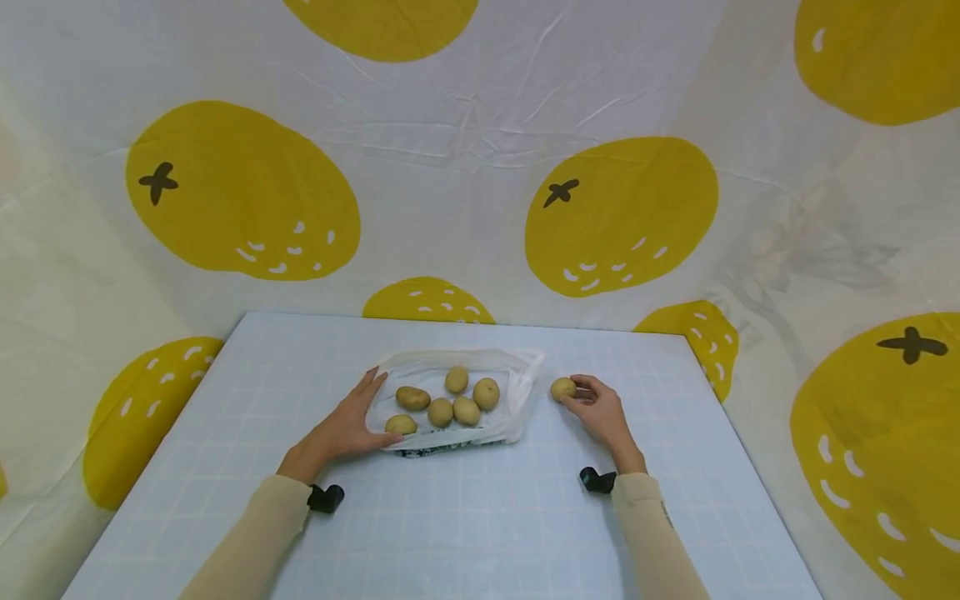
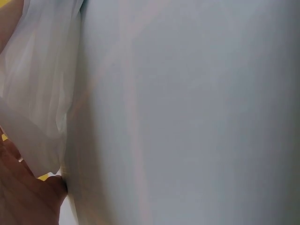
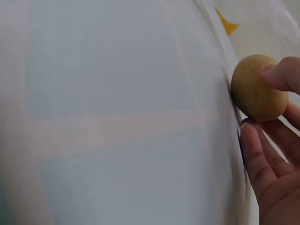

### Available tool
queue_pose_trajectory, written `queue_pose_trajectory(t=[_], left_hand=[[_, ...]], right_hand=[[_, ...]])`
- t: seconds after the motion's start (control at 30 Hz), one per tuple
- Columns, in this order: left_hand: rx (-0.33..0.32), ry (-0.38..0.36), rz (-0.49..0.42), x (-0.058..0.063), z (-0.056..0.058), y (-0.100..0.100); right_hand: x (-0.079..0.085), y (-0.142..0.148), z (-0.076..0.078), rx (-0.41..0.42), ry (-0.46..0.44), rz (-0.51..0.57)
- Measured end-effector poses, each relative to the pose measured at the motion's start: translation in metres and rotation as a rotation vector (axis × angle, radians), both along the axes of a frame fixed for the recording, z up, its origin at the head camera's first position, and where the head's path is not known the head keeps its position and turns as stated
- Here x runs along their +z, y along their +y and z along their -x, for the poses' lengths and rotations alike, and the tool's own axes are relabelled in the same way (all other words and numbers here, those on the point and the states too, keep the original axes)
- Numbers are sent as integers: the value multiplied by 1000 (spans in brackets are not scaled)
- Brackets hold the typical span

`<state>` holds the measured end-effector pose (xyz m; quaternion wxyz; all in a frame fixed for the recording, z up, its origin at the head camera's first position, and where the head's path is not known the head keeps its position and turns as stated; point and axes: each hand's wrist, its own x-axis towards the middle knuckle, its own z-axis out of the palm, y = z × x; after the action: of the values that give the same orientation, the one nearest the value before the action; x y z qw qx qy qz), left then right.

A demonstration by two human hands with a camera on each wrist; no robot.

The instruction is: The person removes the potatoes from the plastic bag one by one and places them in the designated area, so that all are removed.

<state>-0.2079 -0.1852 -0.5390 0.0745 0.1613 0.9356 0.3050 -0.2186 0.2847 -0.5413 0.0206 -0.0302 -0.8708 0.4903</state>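
A white translucent plastic bag (image 1: 522,392) lies on the table with its mouth spread wide, and several potatoes (image 1: 467,411) are inside it. My left hand (image 1: 348,425) grips the bag's left end, fingers toward the far side and thumb along the near rim. In the left wrist view, the bag's thin film (image 2: 47,70) hangs beside the thumb. Right of the bag, my right hand (image 1: 600,411) holds a single potato (image 1: 562,389) between thumb and fingers. The right wrist view shows that potato (image 3: 253,89) close by the table surface, the thumb pressed on its side.
The table (image 1: 480,525) has a pale blue checked cover. Behind it and at both sides hangs a white cloth (image 1: 442,217) printed with big yellow fruit. Dark green print shows on the bag's near side. A small black device (image 1: 327,498) sits at each wrist.
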Motion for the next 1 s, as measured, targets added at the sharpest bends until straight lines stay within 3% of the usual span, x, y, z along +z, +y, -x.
queue_pose_trajectory(t=[1.0], left_hand=[[2,7,4,-3,-1,-3]], right_hand=[[-6,-3,7,4,45,-49]])
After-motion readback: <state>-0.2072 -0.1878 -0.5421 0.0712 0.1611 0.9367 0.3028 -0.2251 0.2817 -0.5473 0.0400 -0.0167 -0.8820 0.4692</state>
